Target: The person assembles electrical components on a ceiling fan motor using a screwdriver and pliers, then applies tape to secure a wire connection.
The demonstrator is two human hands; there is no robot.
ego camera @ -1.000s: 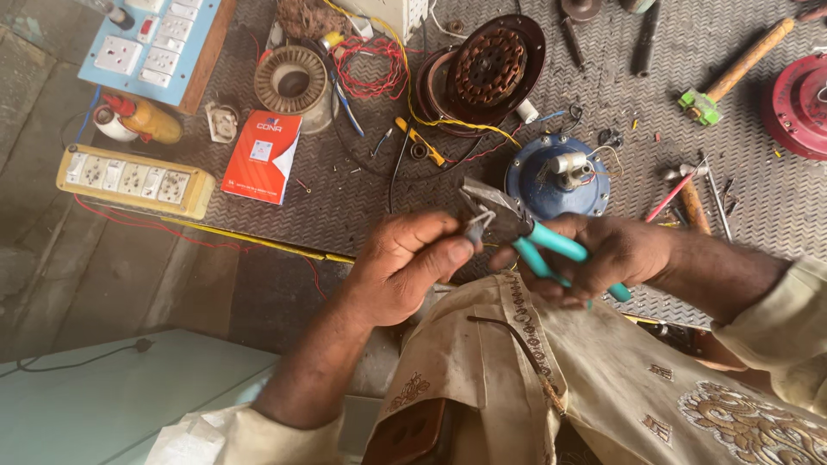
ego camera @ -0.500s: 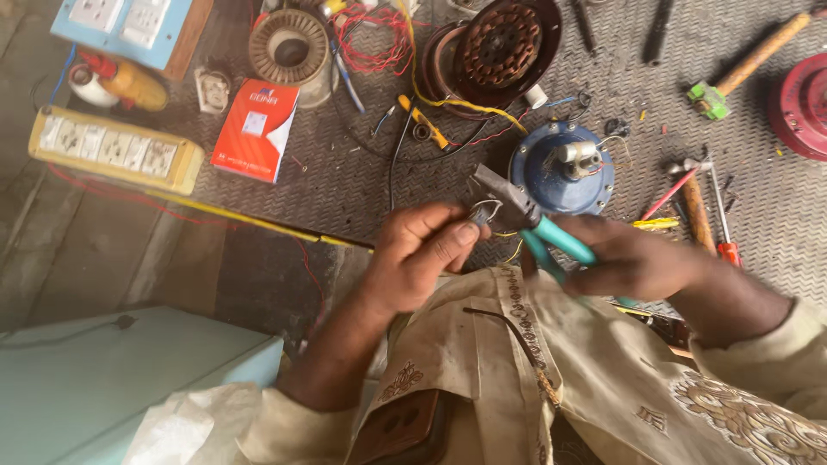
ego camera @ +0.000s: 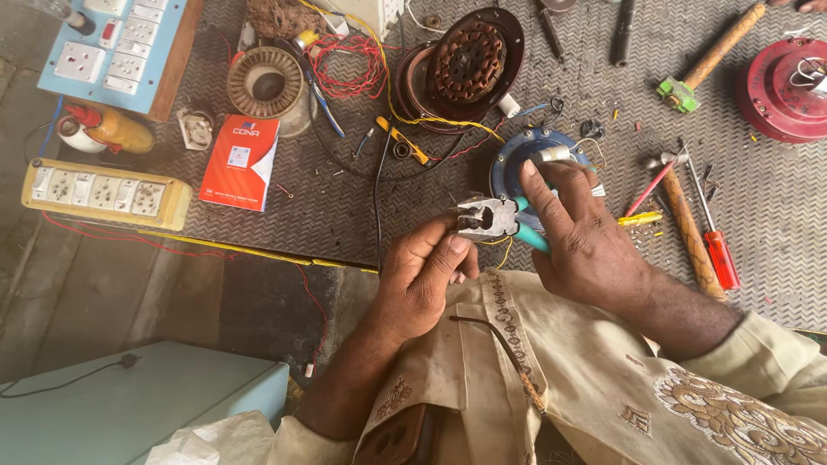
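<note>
On the grey chequer-plate metal worktop (ego camera: pixel 775 198), the right hand (ego camera: pixel 586 237) gripped teal-handled steel pliers (ego camera: pixel 495 218); the left hand (ego camera: pixel 426 275) pinched thin yellow wire (ego camera: pixel 502 251) at the pliers' nose.

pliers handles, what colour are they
Teal-green, seen in the head view: the pliers sit in the right hand, with the left hand at the metal head.

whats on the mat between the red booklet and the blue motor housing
In the head view, between the red booklet and blue motor housing: a yellow-handled tool, black wires and small loose bits.
</note>
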